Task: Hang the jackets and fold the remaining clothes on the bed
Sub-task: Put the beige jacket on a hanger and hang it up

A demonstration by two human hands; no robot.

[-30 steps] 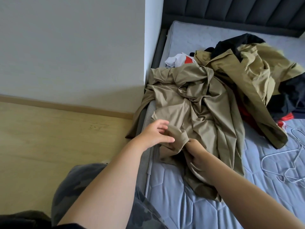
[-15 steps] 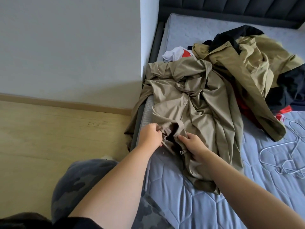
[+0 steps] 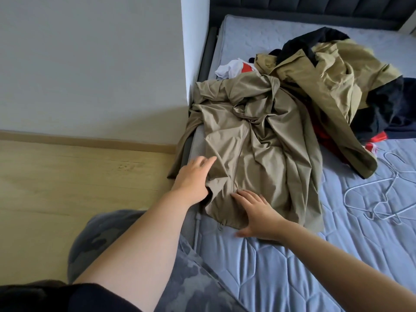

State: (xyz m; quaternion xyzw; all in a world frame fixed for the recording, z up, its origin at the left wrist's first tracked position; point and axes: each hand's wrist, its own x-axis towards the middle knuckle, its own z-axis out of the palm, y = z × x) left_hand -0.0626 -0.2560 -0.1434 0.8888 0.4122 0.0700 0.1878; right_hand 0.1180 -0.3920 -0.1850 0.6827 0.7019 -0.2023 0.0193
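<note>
The tan jacket [image 3: 258,154] lies spread front-up along the left edge of the bed [image 3: 292,266], its long axis running from the hem near the person up to the collar toward the headboard [image 3: 315,5]. One sleeve hangs off the mattress edge on the left.

The left hand [image 3: 193,179] rests on the jacket's lower left panel, fingers spread and flat; whether the thumb is tucked under a fold there cannot be told. The right hand [image 3: 258,212] lies palm-down on the hem just right of the zipper line, fingers splayed wide, gripping nothing. Both hands touch the hem end, so the collar is the far end, straight ahead of both.

The hangers [image 3: 382,199] lie on the mattress well to the right, so the right hand is the nearer one; they are thin wire, tangled, at least two, exact count unclear.

Count:
- Two tan jackets: this one and a second jacket [image 3: 326,70] crumpled behind it.
- One dark garment [image 3: 382,104] under the second jacket.
- A white and red garment [image 3: 234,68] near the collar.
- More red cloth [image 3: 326,140] peeking out under the pile.

Likely step: smoothing before hanging.
</note>
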